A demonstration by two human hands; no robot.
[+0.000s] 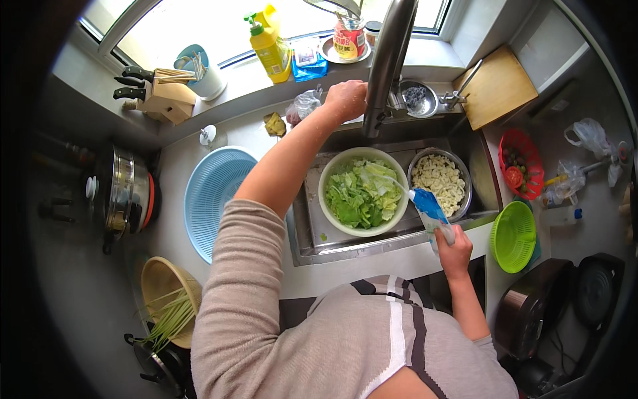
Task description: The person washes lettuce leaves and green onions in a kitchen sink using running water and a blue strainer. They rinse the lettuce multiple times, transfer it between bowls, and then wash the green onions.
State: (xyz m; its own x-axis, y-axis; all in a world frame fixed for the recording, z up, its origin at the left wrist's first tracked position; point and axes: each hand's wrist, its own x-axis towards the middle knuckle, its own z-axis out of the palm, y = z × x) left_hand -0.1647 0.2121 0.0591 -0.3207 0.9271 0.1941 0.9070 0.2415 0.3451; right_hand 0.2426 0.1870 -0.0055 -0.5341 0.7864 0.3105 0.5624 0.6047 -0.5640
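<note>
My left hand (347, 100) reaches up to the back of the kitchen faucet (384, 75); its fingertips are hidden behind the faucet, so their grip does not show. In my right hand (454, 249) is a blue and white plastic squeeze pouch (431, 214), tilted with its spout over the rim of a pale green bowl (325, 209). A thin pale stream runs from the spout onto the chopped leafy greens (361, 192) in that bowl. The bowl sits in the steel sink (306, 219). To its right, a metal bowl (468, 174) holds cut cauliflower-like pieces (438, 179).
Left of the sink stands a blue plastic colander (209, 199). A red basket (533, 169) and a green basket (513, 237) are on the right. On the windowsill are a knife block (169, 102) and a yellow pump bottle (273, 52). A wooden board (501, 87) leans at the back right.
</note>
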